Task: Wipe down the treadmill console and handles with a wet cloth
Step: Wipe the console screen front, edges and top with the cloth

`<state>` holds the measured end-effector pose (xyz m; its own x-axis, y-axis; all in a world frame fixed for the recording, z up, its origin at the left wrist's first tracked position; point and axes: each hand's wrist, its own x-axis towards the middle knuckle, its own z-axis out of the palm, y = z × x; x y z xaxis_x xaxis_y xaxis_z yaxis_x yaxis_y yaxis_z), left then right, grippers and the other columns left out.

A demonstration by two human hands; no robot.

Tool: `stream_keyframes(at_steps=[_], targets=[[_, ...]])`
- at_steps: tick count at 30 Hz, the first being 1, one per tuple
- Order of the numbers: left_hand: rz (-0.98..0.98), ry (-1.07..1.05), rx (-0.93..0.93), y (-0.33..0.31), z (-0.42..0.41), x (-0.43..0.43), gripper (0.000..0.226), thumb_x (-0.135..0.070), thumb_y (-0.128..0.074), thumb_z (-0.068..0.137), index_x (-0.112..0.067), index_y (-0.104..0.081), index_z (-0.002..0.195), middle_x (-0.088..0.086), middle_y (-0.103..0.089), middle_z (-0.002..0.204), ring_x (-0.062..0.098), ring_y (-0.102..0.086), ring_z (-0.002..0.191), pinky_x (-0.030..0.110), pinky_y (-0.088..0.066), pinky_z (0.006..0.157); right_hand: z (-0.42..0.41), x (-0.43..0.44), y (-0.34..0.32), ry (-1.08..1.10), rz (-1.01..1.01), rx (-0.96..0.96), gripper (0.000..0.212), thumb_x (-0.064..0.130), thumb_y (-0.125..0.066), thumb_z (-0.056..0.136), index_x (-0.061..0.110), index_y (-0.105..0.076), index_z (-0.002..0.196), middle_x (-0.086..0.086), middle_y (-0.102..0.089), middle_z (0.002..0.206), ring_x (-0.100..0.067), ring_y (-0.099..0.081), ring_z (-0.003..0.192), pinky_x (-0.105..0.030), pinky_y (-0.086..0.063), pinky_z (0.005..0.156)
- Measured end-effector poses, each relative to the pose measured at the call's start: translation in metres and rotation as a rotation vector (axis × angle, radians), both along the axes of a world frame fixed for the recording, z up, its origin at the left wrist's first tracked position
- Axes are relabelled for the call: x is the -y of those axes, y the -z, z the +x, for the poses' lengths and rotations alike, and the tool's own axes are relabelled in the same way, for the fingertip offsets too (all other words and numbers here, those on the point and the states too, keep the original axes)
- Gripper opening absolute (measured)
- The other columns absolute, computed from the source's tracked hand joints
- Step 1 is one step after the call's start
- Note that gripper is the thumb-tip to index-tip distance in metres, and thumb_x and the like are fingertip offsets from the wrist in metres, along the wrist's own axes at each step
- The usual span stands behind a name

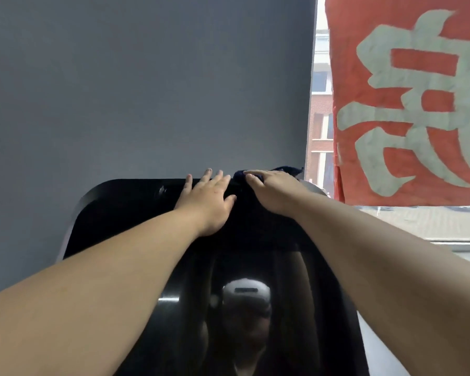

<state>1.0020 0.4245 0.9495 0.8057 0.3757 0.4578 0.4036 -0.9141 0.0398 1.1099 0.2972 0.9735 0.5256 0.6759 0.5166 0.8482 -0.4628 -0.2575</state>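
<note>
The treadmill console (pixel 114 213) is a glossy black screen filling the lower middle of the head view, with a reflection of a person in it. My left hand (pixel 206 199) lies flat on the console's upper part, fingers straight and reaching its top edge. My right hand (pixel 272 188) presses a dark blue cloth (pixel 288 169) onto the top edge near the right corner; most of the cloth is hidden under the palm. The two hands are close together, about a thumb's width apart. No handles show.
A grey wall (pixel 147 85) rises directly behind the console. To the right is a window with a red banner (pixel 407 104) bearing a pale character, and a brick building (pixel 319 123) outside. A light sill (pixel 445 226) runs below the banner.
</note>
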Motion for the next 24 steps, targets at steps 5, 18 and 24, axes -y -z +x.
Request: stream_keyframes(at_steps=[5,18,24], targets=[[0.141,-0.055,0.220,0.012,0.020,-0.008,0.055,-0.051,-0.023,0.096,-0.026,-0.033,0.144,-0.007,-0.036,0.150,0.013,-0.028,0.139,0.038,-0.013,0.115,0.025,-0.030,-0.028,0.069,-0.188,-0.077,0.045,0.050,-0.026,0.096,0.033,-0.058,0.122,-0.001,-0.057,0.129,-0.023,-0.051,0.109,-0.031,-0.038,0.085],[0.197,-0.081,0.266,0.022,0.027,-0.013,0.058,-0.053,-0.016,0.094,-0.026,-0.036,0.141,-0.009,-0.039,0.146,0.012,-0.029,0.137,0.039,-0.015,0.115,0.049,-0.028,-0.026,0.105,-0.150,0.023,0.024,0.033,-0.036,0.093,0.024,-0.055,0.082,-0.004,-0.060,0.106,-0.021,-0.048,0.090,-0.029,-0.038,0.074],[0.202,-0.080,0.252,0.021,0.026,-0.012,0.059,-0.054,-0.011,0.093,-0.028,-0.034,0.141,-0.009,-0.038,0.147,0.011,-0.029,0.137,0.039,-0.014,0.114,0.040,-0.044,-0.025,0.065,-0.135,0.031,0.037,0.046,-0.036,0.090,0.027,-0.065,0.104,-0.002,-0.063,0.109,-0.024,-0.055,0.095,-0.030,-0.045,0.079]])
